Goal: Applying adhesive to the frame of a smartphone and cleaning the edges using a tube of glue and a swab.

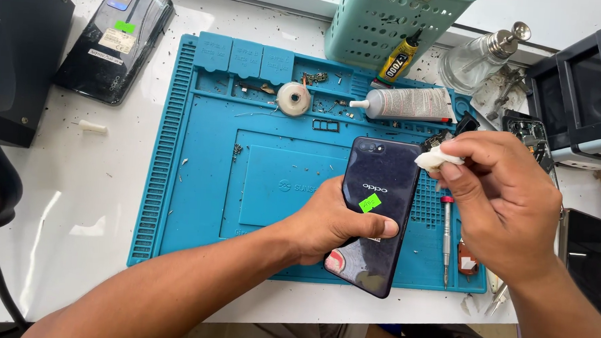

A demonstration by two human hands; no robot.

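Far left on the white table sits a black box, and beside it a dark phone lies face down with a green sticker on its back. A small white stub lies just off the edge of the blue mat. In the mat's upper trays I can see a tape roll, loose screws, and a white tube lying on its side. Behind them stands a green basket with a yellow glue tube leaning at its foot, and a glass dispenser bottle to the right of that.

The left hand comes in from the lower left and grips the navy phone, back side up, thumb across its lower half, fingers curled underneath; the phone is lifted slightly over the mat's right part. The right hand pinches a small white wad between thumb and forefinger, pressed at the phone's upper right corner near the camera.

Below that hand a red-collared screwdriver lies on the mat, tweezers at the table edge, and another dark phone lies further right.

From where I stand, the one-handed hold looks risky: hard rubbing at the corner could twist the phone loose onto the screwdriver. Grit and screws littering the mat could also get caught in the wad and scratch the glossy back.
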